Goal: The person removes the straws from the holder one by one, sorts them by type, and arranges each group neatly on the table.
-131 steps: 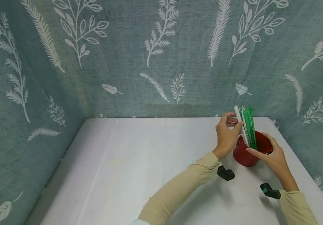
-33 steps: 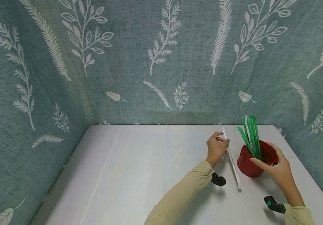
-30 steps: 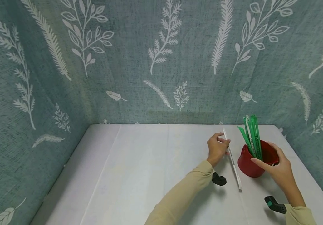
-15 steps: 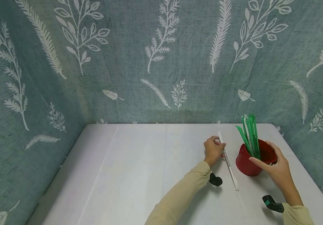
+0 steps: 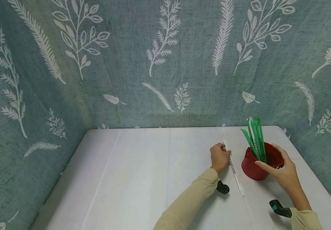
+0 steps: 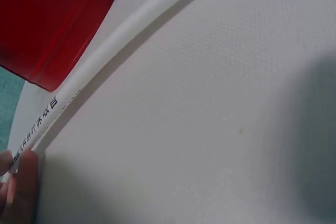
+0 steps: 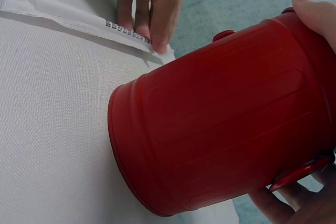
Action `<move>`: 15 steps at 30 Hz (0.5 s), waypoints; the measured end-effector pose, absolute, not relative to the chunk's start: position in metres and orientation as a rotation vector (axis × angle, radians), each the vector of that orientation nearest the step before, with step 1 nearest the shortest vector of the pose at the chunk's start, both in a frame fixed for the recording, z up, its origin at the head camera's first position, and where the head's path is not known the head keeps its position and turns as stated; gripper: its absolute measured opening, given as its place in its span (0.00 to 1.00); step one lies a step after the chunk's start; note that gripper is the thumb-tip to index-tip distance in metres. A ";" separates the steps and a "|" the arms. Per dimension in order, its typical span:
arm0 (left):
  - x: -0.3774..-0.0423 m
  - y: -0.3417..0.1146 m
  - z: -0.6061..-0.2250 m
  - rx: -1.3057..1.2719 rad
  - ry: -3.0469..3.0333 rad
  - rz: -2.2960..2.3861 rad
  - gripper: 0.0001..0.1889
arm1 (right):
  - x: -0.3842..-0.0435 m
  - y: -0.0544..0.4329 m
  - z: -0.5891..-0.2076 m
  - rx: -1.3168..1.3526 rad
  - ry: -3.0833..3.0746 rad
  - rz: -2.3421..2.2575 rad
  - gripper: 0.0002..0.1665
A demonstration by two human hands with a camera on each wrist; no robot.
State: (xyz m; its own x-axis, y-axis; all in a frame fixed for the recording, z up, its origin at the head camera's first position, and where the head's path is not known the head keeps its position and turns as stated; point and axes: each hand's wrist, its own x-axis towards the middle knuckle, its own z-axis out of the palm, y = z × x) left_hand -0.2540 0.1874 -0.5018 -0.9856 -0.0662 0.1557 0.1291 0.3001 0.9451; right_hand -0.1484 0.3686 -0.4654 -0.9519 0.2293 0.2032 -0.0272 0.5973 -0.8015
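My left hand [image 5: 220,157] pinches a white paper-wrapped straw [image 5: 235,175] near its far end. The straw lies low along the table, its near end pointing toward me; black print shows on its wrapper [image 6: 41,118]. To its right stands a small red bucket [image 5: 254,168], upright, with little ears on its sides. Several wrapped straws in green and white [image 5: 256,140] lean in it against the left rim. My right hand [image 5: 286,169] holds the bucket from the right, thumb at the near rim and fingers around the far side.
The white table [image 5: 142,179] stretches away to the left of the hands. A green leaf-patterned cloth [image 5: 130,64] hangs behind and at both sides. Black wrist cameras [image 5: 223,187] stick out under both sleeves.
The left hand has drawn one white straw out of the bucket and brought it left and down to the table. Lately its far end has dropped lower. The right hand has stayed on the bucket.
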 end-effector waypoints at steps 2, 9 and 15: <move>-0.253 0.186 -0.503 -0.094 -2.404 -1.719 0.09 | -0.148 0.368 -0.465 -0.162 -2.540 1.283 0.50; -0.250 0.178 -0.501 -0.165 -2.465 -1.592 0.09 | -0.146 0.361 -0.464 -0.186 -2.555 1.288 0.51; -0.251 0.176 -0.497 -0.296 -2.506 -1.627 0.11 | -0.145 0.362 -0.462 -0.186 -2.552 1.275 0.51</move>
State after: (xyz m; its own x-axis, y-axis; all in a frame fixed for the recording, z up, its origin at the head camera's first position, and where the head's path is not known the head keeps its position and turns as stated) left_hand -0.2508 0.1758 -0.4965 -0.9710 0.0884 0.2223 0.2390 0.3963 0.8865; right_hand -0.1447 0.3617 -0.4615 -0.9521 0.2380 0.1922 -0.0108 0.6017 -0.7986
